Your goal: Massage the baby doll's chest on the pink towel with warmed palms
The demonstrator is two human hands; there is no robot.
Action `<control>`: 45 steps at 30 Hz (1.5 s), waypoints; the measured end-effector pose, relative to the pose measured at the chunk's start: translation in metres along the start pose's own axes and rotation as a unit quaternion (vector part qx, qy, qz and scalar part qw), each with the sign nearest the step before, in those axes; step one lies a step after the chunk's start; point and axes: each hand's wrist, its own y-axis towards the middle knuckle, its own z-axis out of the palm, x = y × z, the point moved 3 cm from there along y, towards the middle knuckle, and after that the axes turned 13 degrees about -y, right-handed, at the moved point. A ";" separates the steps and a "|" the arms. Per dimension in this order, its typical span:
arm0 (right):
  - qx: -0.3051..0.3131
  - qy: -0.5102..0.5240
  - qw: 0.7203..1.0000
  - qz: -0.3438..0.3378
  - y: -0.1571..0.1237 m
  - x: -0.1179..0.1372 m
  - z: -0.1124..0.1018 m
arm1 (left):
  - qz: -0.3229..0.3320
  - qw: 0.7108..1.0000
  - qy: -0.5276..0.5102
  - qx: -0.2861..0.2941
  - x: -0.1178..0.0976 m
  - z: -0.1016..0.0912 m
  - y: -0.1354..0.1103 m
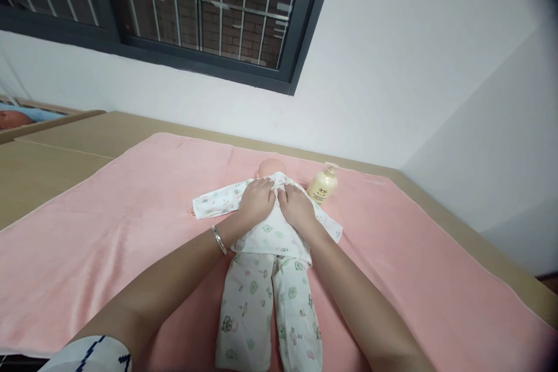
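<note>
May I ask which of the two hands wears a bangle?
The left hand: a silver bangle circles its wrist; the right hand, also on the doll's top, has none.

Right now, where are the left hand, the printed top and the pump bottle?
Left hand (257,200), head view: back of the hand.
Printed top (267,236), head view: front, below the hands.
Pump bottle (323,185), head view: middle of its body.

The dark writing (322,192) on the yellow bottle (328,178), toward four o'clock from the middle, is looking too tiny to read.
</note>
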 end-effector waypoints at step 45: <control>0.060 0.059 0.994 -0.063 0.006 -0.003 -0.007 | -0.003 0.998 0.020 -0.057 0.000 -0.004 -0.006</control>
